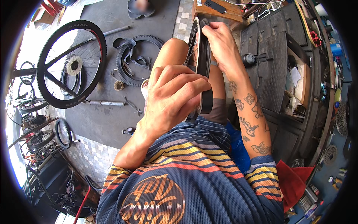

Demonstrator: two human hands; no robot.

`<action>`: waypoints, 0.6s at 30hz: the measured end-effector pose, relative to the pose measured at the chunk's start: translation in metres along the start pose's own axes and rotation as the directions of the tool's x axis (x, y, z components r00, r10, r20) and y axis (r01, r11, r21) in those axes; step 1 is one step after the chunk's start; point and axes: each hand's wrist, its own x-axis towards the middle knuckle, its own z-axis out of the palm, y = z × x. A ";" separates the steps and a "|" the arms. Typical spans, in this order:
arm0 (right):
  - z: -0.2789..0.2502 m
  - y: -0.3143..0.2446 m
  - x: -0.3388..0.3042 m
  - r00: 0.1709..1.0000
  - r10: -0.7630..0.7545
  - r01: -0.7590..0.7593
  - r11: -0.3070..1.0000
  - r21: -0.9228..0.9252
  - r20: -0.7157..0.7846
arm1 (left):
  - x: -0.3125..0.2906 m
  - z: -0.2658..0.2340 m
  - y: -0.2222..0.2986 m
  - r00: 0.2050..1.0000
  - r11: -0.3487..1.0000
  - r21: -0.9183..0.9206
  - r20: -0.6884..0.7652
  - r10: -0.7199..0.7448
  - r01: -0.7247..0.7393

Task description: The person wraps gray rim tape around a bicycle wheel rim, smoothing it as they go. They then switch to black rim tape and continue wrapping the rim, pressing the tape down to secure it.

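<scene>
A spoked bicycle wheel [197,48] stands almost edge-on between my knees, its black rim towards my right. My left hand [171,93] is closed over its near part, with fingers bent and the thumb hidden. Just under those fingers shows a smooth black band [207,101] with a rounded lower end; I cannot tell whether it is part of the rim or a separate roll. At the top of the wheel, my right hand [222,43] pinches the outer edge of the rim, fingertips partly hidden behind it.
Another wheel with a tyre [71,28] is mounted on a frame at left. On the dark mat [100,127] lie a loose tyre [123,71], a crumpled inner tube [130,52] and a tape roll [119,85]. Black drawers [264,67] stand at right, a phone [215,6] on a wooden table beyond.
</scene>
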 end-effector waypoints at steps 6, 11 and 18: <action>-0.007 -0.002 0.001 0.993 0.084 -0.091 0.992 0.088 0.082 | -0.001 0.004 -0.001 1.000 1.000 0.008 -0.028 -0.008 0.009; -0.012 -0.019 -0.039 0.932 -0.359 0.344 0.921 -0.182 -0.054 | -0.004 0.002 0.001 1.000 1.000 -0.004 -0.014 -0.018 0.018; -0.029 -0.034 -0.067 0.691 -0.629 0.558 0.152 -0.816 0.355 | -0.001 0.004 0.002 1.000 1.000 -0.012 0.001 -0.014 0.014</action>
